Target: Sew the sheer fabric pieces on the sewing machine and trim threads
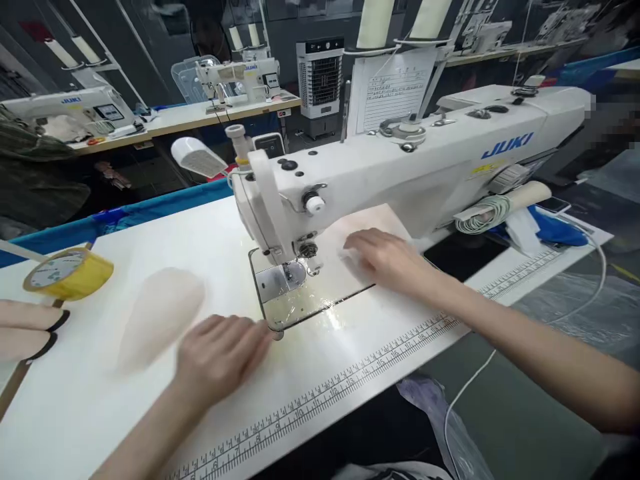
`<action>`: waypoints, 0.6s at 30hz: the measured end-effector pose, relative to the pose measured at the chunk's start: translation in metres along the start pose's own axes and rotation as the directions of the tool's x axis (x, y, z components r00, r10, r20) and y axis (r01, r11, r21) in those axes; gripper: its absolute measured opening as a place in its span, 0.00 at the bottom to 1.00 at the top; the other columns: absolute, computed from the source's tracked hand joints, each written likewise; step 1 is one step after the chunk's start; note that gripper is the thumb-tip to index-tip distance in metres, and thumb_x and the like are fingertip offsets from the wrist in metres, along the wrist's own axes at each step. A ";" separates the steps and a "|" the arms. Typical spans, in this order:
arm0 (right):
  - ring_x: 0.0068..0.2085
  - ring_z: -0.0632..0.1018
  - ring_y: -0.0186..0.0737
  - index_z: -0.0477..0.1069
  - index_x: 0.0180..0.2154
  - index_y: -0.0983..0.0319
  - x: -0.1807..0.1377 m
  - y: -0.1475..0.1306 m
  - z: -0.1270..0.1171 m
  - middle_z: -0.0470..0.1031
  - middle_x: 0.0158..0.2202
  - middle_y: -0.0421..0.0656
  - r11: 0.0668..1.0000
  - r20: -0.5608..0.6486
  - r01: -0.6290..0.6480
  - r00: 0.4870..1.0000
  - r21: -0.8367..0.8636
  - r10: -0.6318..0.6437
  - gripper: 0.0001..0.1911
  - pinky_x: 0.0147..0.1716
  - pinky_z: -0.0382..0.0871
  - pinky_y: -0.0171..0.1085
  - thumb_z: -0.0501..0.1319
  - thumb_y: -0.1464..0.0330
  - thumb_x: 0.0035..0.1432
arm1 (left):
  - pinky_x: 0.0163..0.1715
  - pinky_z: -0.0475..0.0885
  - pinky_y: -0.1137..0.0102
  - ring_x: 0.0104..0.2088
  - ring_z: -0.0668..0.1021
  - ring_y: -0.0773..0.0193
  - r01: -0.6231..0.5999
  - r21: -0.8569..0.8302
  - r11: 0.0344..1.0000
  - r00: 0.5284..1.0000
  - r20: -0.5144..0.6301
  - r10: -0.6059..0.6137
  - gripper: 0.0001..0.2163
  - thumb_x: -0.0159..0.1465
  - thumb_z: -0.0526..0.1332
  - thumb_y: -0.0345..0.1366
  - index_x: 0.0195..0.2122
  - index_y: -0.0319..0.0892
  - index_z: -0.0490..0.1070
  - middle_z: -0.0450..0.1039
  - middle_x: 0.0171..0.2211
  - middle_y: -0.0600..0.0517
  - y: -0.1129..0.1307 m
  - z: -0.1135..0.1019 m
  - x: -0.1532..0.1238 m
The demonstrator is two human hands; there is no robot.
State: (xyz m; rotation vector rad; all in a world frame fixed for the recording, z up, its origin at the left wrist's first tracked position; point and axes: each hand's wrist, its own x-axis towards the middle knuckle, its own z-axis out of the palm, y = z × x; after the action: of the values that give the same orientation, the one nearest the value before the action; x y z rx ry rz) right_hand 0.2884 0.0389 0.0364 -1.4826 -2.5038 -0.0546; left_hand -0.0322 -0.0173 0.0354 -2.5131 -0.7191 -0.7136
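Forearms closest: right forearm [530, 340] reaching in over the printed ruler [325, 393], left forearm [155, 427] coming up from the bottom edge. Right hand [385, 260] palm down at a pale pink piece [383, 217] under the arm of the sewing machine [400, 173]; fingers bent and blurred, seemingly touching it, can't tell if the grip is closed on it. Left hand [217, 357] loosely curled, nothing visible in it, but underside hidden, so grip unclear too. A blurred beige pad [165, 307] is just beside it on the white surface [210, 227], contact unclear. Progress: pad and pink piece both lie apart from the needle [287, 270], so probably handling between stitching runs. No seam readable on either; can't say what's finished or how much remains. Beige pieces with black edges [25, 317] sit far left near the tape roll [87, 277], status unclear.
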 end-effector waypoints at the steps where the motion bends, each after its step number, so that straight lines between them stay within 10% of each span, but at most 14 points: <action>1: 0.49 0.75 0.48 0.72 0.49 0.64 0.004 0.012 -0.001 0.76 0.50 0.50 0.999 0.054 -0.033 0.998 -0.007 0.033 0.22 0.40 0.67 0.40 0.54 0.81 0.54 | 0.26 0.68 0.70 0.24 0.78 0.67 -0.026 -0.050 0.998 0.999 0.017 0.027 0.03 0.64 0.62 0.32 0.33 0.42 0.74 0.78 0.25 0.55 0.013 0.010 0.013; 7: 0.44 0.78 0.49 0.76 0.44 0.60 0.016 0.039 0.000 0.79 0.45 0.45 0.993 0.052 -0.110 0.993 0.030 0.109 0.14 0.36 0.65 0.39 0.53 0.73 0.64 | 0.24 0.67 0.69 0.24 0.77 0.65 -0.033 -0.203 0.979 0.998 0.044 0.043 0.08 0.67 0.59 0.34 0.31 0.40 0.73 0.76 0.24 0.54 0.053 0.057 0.065; 18: 0.44 0.77 0.48 0.77 0.45 0.61 0.022 0.043 -0.011 0.79 0.45 0.48 0.992 -0.092 -0.124 0.988 0.019 0.125 0.15 0.33 0.61 0.38 0.53 0.74 0.63 | 0.59 0.67 0.57 0.61 0.70 0.51 0.276 -0.159 0.948 0.936 0.268 -0.227 0.20 0.70 0.54 0.42 0.59 0.36 0.64 0.67 0.61 0.39 0.049 0.113 0.130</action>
State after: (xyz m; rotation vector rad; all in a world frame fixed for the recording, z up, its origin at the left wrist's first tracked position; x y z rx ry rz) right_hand 0.3175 0.0774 0.0483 -1.5901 -2.3296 -0.0836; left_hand 0.1319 0.0505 0.0098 -2.7502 -1.1274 -0.5832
